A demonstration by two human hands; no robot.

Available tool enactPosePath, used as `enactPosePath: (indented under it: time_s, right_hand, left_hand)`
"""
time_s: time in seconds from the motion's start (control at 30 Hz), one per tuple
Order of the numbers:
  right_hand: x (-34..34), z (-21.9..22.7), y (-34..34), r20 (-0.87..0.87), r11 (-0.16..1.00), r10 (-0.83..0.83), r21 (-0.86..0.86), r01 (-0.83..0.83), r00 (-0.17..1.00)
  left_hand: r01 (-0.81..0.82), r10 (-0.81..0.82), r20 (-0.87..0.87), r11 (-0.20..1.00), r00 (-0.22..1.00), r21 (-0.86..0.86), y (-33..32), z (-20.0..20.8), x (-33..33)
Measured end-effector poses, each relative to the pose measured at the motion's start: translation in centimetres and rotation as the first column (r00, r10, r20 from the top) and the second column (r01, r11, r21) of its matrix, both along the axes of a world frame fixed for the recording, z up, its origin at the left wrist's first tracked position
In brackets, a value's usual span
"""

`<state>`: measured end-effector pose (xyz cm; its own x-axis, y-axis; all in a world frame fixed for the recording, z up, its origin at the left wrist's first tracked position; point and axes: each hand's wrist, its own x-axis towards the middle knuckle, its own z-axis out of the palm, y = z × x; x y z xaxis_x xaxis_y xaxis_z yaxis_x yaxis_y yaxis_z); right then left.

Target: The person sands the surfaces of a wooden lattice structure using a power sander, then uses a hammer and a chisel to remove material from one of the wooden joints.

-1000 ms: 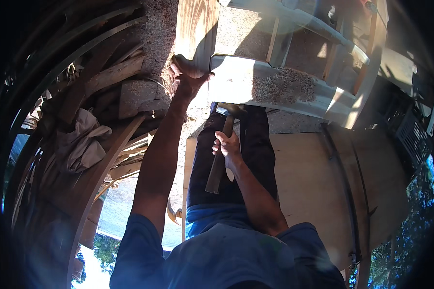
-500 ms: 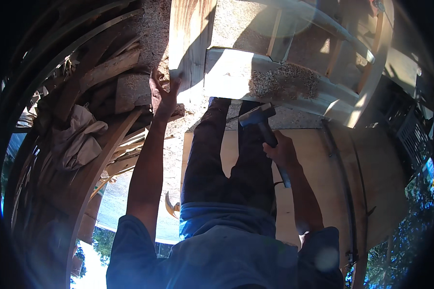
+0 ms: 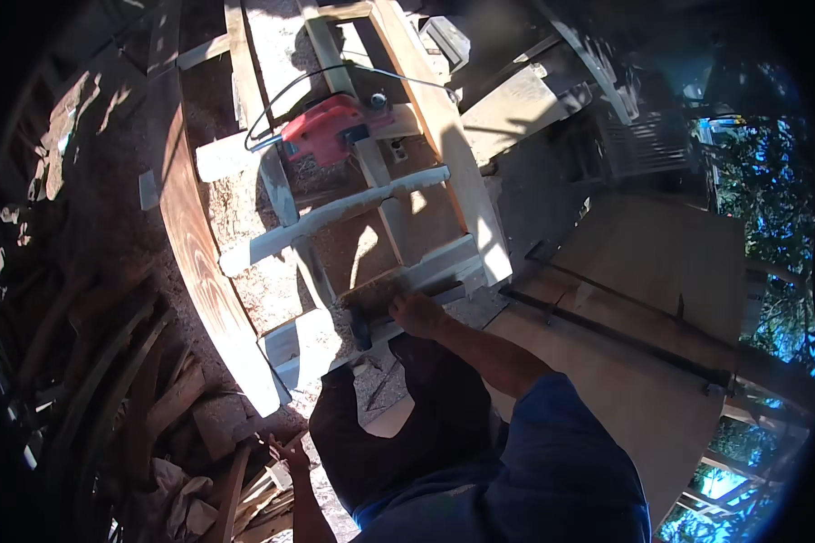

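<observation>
My right hand (image 3: 417, 315) is closed at the near end rail of a wooden frame (image 3: 204, 244). A hammer (image 3: 360, 328) is in its grip; the dark head shows just left of the fingers, while the handle is mostly hidden in shadow. The near rail (image 3: 444, 264) carries a dark patch of shadow and shavings beside the hand. Down at the left, my left hand (image 3: 290, 450) hangs apart from the frame, near offcuts of wood, its fingers spread and nothing seen in them.
A red power tool (image 3: 321, 129) with a dark cord rests on the frame's crosspieces. Scrap wood (image 3: 177, 398) and a crumpled cloth (image 3: 177, 493) lie at the left. Plywood sheets (image 3: 598, 389) with a long dark metal bar (image 3: 620, 337) lie to the right.
The view has swung so more of the frame shows. My right hand brought the hammer from above my leg to the near rail. My left hand moved away from the frame's corner.
</observation>
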<state>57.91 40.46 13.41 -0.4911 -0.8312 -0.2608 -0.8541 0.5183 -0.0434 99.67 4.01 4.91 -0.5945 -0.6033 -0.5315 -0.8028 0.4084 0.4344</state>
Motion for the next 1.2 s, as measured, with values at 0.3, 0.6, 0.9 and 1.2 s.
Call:
enactPosePath:
  time_s: [0.3,0.6,0.9,1.2]
  right_hand:
    - [-22.1,16.5,18.5,0.123,0.625,-0.597,-0.548,0.556,0.793]
    - [-58.6,27.6,51.5,-0.108,0.235,-0.966,-0.750,0.618,0.237]
    - [-74.2,23.7,58.0,-0.085,0.240,-0.971,-0.353,0.904,0.224]
    - [-83.4,18.3,70.0,-0.409,0.375,-0.880,-0.293,0.880,0.239]
  left_hand:
    - [0.041,-0.037,0.172,0.999,0.984,-0.021,8.2,8.8,-10.4]
    - [-0.106,0.054,0.255,0.975,0.965,0.195,24.9,15.5,-31.2]
    - [-0.279,0.199,0.347,0.939,0.916,0.199,33.7,21.2,-34.2]
    - [-0.439,0.274,0.470,0.852,0.839,0.286,41.3,20.6,-30.5]
